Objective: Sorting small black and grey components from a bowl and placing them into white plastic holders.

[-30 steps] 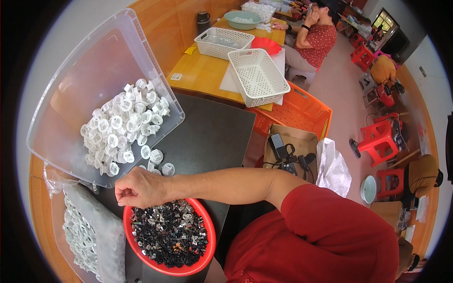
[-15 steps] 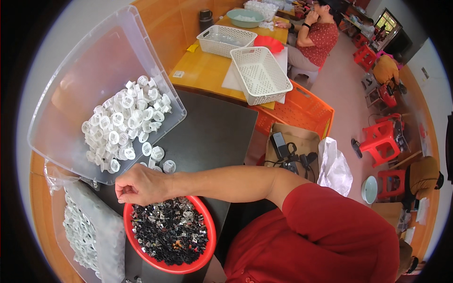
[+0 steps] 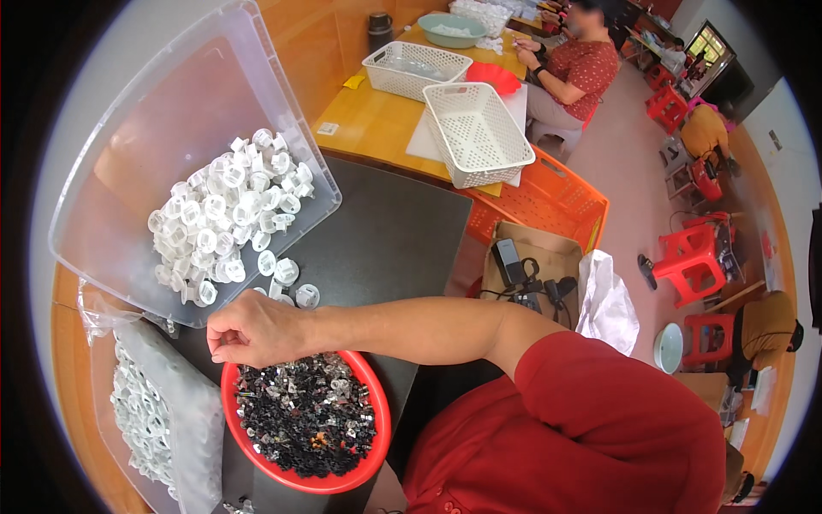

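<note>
My right hand (image 3: 261, 329) hovers over the far rim of a red oval basin (image 3: 383, 420), its forearm reaching in from the right. The fingers are curled and pressed together; what they hold, if anything, is hidden. Small black, clear and metallic parts (image 3: 304, 428) fill the basin, with a few orange bits among them. Beyond the hand, a clear plastic bin (image 3: 128, 184) lies tilted with a heap of white round plastic pieces (image 3: 227, 210) inside. Several more such pieces (image 3: 285, 271) sit on the dark table by its edge. My left hand is out of view.
A clear bag (image 3: 184, 420) and pale ring-like parts (image 3: 141, 424) lie left of the basin. White baskets (image 3: 479, 137) stand on a yellow table ahead, beside an orange crate (image 3: 556, 193). A cardboard box (image 3: 535, 248) holds black adapters and cables. A co-worker (image 3: 578, 73) sits beyond.
My right hand stays nearly in place above the basin's rim, fingers still curled. The co-worker's raised hand has come down from the face to the other hand at the table.
</note>
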A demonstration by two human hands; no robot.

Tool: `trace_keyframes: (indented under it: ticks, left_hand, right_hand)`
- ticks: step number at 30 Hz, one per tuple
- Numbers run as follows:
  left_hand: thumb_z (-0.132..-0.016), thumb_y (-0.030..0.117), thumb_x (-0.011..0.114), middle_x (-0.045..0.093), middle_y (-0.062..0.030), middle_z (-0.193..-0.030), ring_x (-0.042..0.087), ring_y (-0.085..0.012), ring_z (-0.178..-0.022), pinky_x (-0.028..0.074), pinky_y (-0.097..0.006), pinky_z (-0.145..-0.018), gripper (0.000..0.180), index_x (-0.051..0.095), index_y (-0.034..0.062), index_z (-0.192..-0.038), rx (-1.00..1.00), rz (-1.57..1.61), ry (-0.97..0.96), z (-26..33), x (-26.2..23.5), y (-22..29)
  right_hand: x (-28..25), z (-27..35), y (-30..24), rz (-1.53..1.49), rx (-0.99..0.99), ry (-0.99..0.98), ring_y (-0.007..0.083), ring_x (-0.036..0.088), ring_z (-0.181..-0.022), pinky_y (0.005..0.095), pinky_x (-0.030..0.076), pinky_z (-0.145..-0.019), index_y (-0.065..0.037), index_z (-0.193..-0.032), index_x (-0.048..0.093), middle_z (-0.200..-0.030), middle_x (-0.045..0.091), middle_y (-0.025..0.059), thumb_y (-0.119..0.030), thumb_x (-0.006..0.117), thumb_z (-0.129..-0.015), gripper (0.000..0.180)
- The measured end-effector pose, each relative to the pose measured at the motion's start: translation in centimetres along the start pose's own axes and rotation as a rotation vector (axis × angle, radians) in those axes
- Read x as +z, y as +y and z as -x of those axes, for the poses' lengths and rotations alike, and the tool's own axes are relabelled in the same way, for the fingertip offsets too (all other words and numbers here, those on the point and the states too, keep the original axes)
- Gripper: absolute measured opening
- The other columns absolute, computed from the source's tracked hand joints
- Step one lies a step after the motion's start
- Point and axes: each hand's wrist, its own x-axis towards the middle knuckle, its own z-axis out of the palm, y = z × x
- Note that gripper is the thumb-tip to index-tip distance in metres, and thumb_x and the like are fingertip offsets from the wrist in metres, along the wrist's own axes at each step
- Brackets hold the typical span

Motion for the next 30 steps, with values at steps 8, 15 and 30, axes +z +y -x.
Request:
trace_keyframes:
  ticks: [8, 15, 30]
  left_hand:
    - [-0.089, 0.037, 0.057, 0.034, 0.0094, -0.057, 0.032, -0.0023, -0.047, 0.026, -0.02, -0.048, 0.034, 0.044, 0.0196, -0.063, -0.13, 0.129, -0.036, 1.3, -0.2, 0.3]
    - [-0.089, 0.038, 0.056, 0.034, 0.0089, -0.057, 0.033, -0.0023, -0.047, 0.027, -0.02, -0.048, 0.034, 0.045, 0.0197, -0.063, -0.221, 0.249, -0.073, 1.4, -0.4, 0.2]
    - [-0.09, 0.041, 0.054, 0.036, 0.0078, -0.056, 0.033, -0.0021, -0.048, 0.029, -0.021, -0.048, 0.035, 0.046, 0.0201, -0.063, -0.365, 0.539, -0.185, -0.1, 0.5, -1.2]
  right_hand:
    - [0.2, -0.1, 0.1, 0.018, -0.01, -0.003, 0.0117, 0.06, -0.057, 0.0263, 0.049, -0.054, 0.001, -0.077, 0.063, -0.064, 0.064, 0.0073, -0.007, 0.069, -0.078, 0.01]
    - [0.1, -0.1, 0.0, 0.025, 0.002, -0.02, 0.0115, 0.061, -0.058, 0.0258, 0.049, -0.055, 0.001, -0.078, 0.064, -0.065, 0.064, 0.0074, -0.007, 0.069, -0.078, 0.01]
    - [-0.1, -0.1, 0.3, 0.007, 0.018, -0.016, 0.0111, 0.061, -0.059, 0.0259, 0.049, -0.055, 0.002, -0.078, 0.063, -0.065, 0.064, 0.0069, -0.008, 0.069, -0.079, 0.011]
